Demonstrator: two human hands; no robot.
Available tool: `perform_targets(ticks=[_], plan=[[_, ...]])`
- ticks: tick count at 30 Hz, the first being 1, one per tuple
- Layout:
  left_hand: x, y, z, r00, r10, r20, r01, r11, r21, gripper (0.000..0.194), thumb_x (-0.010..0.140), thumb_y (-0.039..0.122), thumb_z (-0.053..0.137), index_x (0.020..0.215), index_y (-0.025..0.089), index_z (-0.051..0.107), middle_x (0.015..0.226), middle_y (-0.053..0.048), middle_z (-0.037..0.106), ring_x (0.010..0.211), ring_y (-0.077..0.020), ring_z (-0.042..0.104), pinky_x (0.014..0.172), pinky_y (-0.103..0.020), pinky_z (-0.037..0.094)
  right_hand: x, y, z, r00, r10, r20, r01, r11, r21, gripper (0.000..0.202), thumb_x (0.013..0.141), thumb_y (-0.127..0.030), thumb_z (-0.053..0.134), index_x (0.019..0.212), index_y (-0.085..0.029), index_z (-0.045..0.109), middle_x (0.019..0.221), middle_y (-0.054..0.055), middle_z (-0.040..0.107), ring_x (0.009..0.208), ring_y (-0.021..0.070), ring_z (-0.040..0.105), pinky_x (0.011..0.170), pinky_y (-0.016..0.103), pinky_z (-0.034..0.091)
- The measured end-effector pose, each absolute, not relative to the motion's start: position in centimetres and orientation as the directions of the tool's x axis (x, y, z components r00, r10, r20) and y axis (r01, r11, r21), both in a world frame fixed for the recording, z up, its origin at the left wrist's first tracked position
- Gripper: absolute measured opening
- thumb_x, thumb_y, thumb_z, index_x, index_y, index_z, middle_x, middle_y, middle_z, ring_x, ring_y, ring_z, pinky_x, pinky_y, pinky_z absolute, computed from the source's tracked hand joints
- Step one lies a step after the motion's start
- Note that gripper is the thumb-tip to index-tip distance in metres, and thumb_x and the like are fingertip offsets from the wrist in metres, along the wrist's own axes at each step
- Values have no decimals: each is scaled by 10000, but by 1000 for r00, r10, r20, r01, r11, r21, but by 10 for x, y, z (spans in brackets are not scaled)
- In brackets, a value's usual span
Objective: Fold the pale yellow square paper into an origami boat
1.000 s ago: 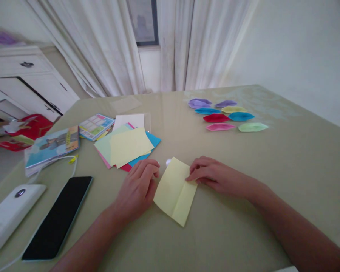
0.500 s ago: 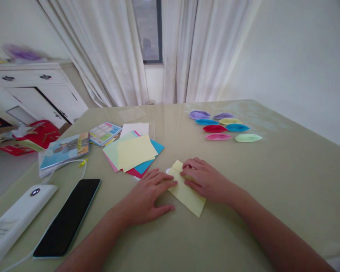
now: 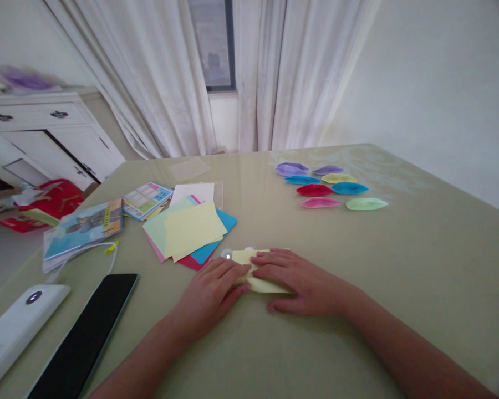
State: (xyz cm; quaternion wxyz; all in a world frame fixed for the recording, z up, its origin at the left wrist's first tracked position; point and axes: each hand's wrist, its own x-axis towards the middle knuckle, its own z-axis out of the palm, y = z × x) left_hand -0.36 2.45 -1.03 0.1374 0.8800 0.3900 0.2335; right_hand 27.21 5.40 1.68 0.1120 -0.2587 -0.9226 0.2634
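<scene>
Spread flat, my right hand [image 3: 301,284] lies on the folded pale yellow paper sheet [image 3: 264,285], on the greenish-beige tabletop [image 3: 241,354]; my left hand [image 3: 212,289] covers its left end, though I cannot tell whether it pinches. Just beyond, fanned coloured paper rectangles [image 3: 195,224] overlap a white sheet [image 3: 199,191] in or on a clear plastic sleeve [image 3: 219,194]. Boat-shaped folded papers [image 3: 315,190] sit farther off, to the right. A black phone [image 3: 89,332] and white oblong device [image 3: 29,330] lie left of my arm. Past the table, crumpled white stuff [image 3: 29,197] tops a red container [image 3: 64,202].

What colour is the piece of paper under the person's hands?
Pale yellow; the paper shows best in the head view, partly covered.
</scene>
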Motion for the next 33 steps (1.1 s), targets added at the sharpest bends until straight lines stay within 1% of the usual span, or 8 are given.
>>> perform_targets(ticks=[3,6,9,12,16,23,26,33], plan=[[-6,22,-4,582,759,293,618,-646,447,308,1077,361,564,1336,207,625,1187,-91,770,1112,-257,696,1015,-440,550,270,53,17,-829,547,115,417,742,-525,283,1031,-237,612,1286,-192,725,1384,146,698,1329,269,607,1201,484,400],[-7,20,2,594,745,303,595,-661,458,392,999,457,686,1296,205,637,1161,-89,770,1076,-271,700,976,-436,561,268,53,20,-813,567,133,417,726,-547,223,1071,-256,573,1181,-204,760,1214,117,732,1184,247,651,1111,439,474],[-4,21,1,575,747,335,593,-662,458,176,1058,321,596,1148,198,684,1023,-60,778,967,-240,707,893,-397,570,269,54,25,-807,578,118,404,687,-604,197,1081,-301,595,1127,-200,757,1161,98,724,1138,235,650,1048,386,501],[-3,23,-4,550,756,355,598,-653,464,195,1091,223,504,1078,201,698,948,-39,777,907,-209,709,866,-362,570,271,57,27,-765,637,94,431,615,-660,205,1098,-290,565,1039,-191,734,1060,72,706,1048,217,651,963,343,512],[-6,24,-9,535,754,381,601,-656,456,271,1089,208,508,1322,207,647,1082,-60,795,998,-211,729,935,-370,578,274,61,22,-682,729,65,522,546,-655,224,1100,-301,568,952,-189,694,1015,49,656,950,197,636,860,307,494],[4,15,-1,614,633,471,664,-737,125,200,1043,195,567,1141,207,741,1142,-89,779,1017,-258,719,942,-435,580,271,61,9,-622,781,58,602,524,-602,179,1044,-275,662,891,-186,638,968,27,611,861,177,610,769,285,456],[14,2,0,646,611,458,686,-727,3,236,1025,163,591,1221,150,722,1188,-98,793,1069,-284,714,1025,-486,539,270,62,7,-597,801,54,615,499,-610,166,1014,-250,697,877,-186,629,953,23,610,830,172,605,738,276,450],[28,-28,-8,668,675,313,724,-687,-65,423,1033,121,456,1409,133,649,1398,-108,734,1207,-301,701,961,-425,575,268,62,10,-593,805,14,620,467,-630,163,994,-235,706,866,-188,616,963,25,609,813,171,600,728,277,457]])
